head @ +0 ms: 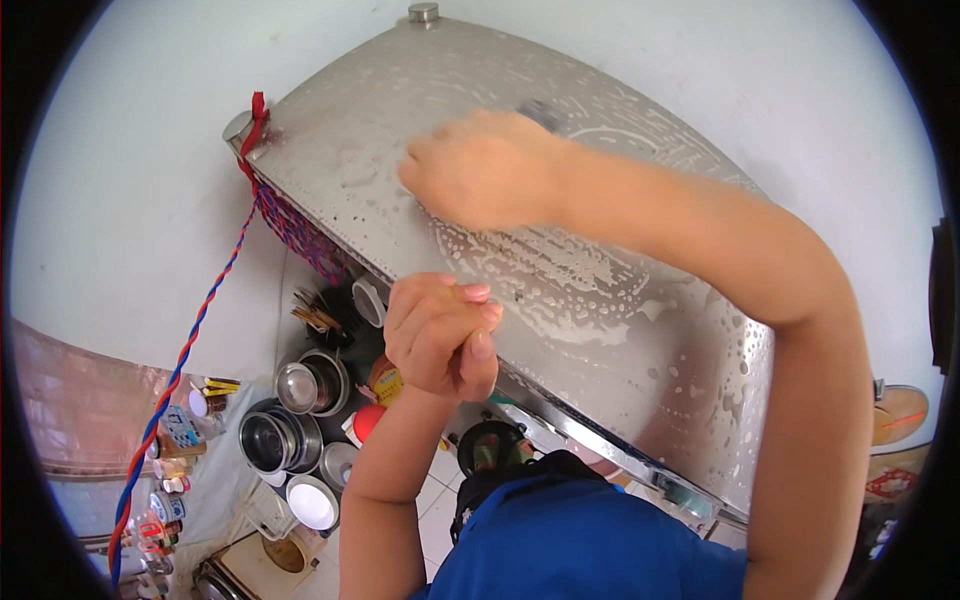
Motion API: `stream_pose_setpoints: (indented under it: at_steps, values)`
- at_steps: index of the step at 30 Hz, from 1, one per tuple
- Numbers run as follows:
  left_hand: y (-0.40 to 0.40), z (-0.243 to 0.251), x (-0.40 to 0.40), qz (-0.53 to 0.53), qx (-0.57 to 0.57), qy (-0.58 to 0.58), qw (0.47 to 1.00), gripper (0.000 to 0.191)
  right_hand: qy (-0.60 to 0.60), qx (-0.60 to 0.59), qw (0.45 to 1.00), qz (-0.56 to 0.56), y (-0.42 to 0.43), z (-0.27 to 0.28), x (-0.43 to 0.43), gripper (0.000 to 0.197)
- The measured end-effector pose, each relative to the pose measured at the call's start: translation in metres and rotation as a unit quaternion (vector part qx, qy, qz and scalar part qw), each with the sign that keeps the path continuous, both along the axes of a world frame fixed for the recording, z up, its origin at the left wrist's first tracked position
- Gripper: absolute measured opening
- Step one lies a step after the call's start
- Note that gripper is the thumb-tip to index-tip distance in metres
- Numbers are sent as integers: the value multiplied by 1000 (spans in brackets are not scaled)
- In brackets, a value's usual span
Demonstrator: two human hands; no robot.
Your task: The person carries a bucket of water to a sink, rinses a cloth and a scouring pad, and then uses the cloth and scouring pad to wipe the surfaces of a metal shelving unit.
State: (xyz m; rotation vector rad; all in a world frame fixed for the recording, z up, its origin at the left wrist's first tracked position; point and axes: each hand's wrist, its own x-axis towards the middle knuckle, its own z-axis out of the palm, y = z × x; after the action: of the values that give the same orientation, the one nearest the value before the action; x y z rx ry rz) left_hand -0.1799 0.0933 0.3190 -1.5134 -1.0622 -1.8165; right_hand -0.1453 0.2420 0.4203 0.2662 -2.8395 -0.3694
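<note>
A broad stainless steel panel with round metal fittings at two corners lies before me, wet and streaked with soap foam. Over its upper middle, my right hand is blurred and palm down, its fingers bent; whatever is under the palm is hidden. A small dark grey blurred patch shows on the panel just behind the wrist, and I cannot tell what it is. My left hand is curled into a loose fist by the panel's near edge, with nothing visible in it.
A red and blue twisted rope hangs from the panel's left corner fitting. Below at left are metal pots, a white bowl, chopsticks in a dark holder, and jars. White walls flank the panel.
</note>
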Motion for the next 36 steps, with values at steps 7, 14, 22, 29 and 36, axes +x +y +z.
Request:
stream_pose_setpoints:
  at_steps: [7, 14, 22, 29, 36]
  values:
    - [-9, -2, -8, 18, -5, -6, 1000, 8, -91, 28, 995, 28, -23, 20, 72, 16]
    - [5, 2, 4, -5, -1, -2, 1000, 8, 20, 14, 1000, -17, 2, -1, -3, 17]
    - [-7, 0, -2, 21, -22, -13, 999, 15, -101, 9, 995, -18, -30, 24, 85, 15]
    - [3, 0, 5, -6, -5, -4, 1000, 12, 0, -54, 998, -17, 1, 3, -8, 21]
    - [-5, -2, 0, 20, -5, -18, 1000, 14, -81, -148, 984, 63, -19, 10, 48, 25]
